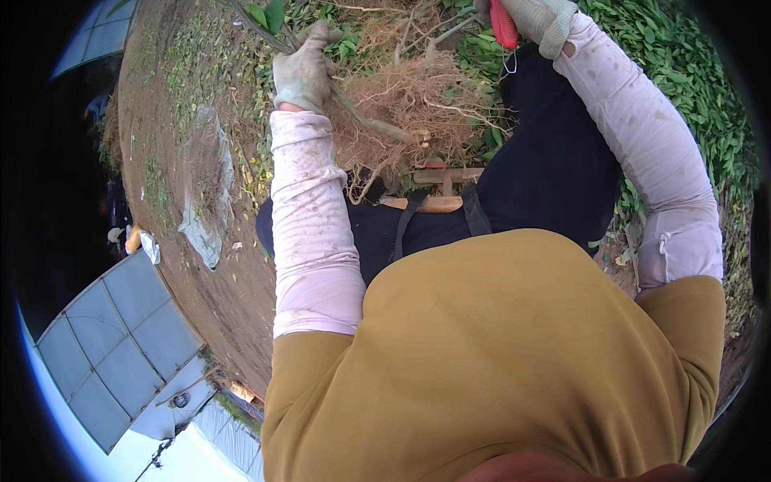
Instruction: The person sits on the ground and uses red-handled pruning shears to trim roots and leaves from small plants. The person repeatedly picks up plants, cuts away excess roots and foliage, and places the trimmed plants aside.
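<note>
My left hand [304, 69], in a pale knit work glove, is closed around a woody plant stem [376, 125]. The stem slants down to a cut-looking end over a heap of fibrous bare roots [415, 99]; green leaves [274, 15] show at its upper part. At the top edge, my gloved right hand [539, 21] holds a red-handled tool [503, 25], apparently pruning shears, with a wire loop at the handle's end. Its working end cannot be seen. More thin stems [452, 30] with roots lie between the hands.
Leafy cuttings [686, 78] are heaped on the right. Below the roots is a low wooden stool or frame [449, 176] near my dark-trousered legs [548, 144]. On the left, bare soil [235, 307] carries a torn plastic sheet [205, 235]. Metal panels [120, 349] stand beyond.
</note>
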Available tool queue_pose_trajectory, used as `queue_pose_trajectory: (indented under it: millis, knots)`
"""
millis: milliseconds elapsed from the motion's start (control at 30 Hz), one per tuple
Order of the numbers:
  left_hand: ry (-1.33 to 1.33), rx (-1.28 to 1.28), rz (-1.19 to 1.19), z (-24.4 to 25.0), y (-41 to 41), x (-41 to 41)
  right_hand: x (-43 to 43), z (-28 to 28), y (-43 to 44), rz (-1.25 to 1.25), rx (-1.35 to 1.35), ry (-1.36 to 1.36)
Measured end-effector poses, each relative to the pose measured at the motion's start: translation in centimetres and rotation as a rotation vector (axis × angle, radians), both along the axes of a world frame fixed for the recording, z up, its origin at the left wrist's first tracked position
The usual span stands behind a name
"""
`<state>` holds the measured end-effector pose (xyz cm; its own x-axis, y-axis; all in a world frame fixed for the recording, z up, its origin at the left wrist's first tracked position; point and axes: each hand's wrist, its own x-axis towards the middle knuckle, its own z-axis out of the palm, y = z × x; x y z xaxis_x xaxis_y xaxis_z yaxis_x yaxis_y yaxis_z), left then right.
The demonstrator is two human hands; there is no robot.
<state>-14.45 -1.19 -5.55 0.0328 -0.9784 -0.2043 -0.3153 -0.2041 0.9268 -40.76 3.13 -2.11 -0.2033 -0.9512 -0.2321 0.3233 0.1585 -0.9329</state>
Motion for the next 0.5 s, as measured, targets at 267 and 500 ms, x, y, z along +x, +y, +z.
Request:
queue_pose_trajectory:
  millis: [267,500]
  knots:
    - [-0.700,0.480,-0.289,-13.2,-2.8,-3.4,-0.9,2.9,2.5,-0.041,0.222,0.000]
    - [0.071,0.333,-0.349,-8.0,-0.4,-0.4,-1.7,-0.1,0.8,0.605,0.313,0.951]
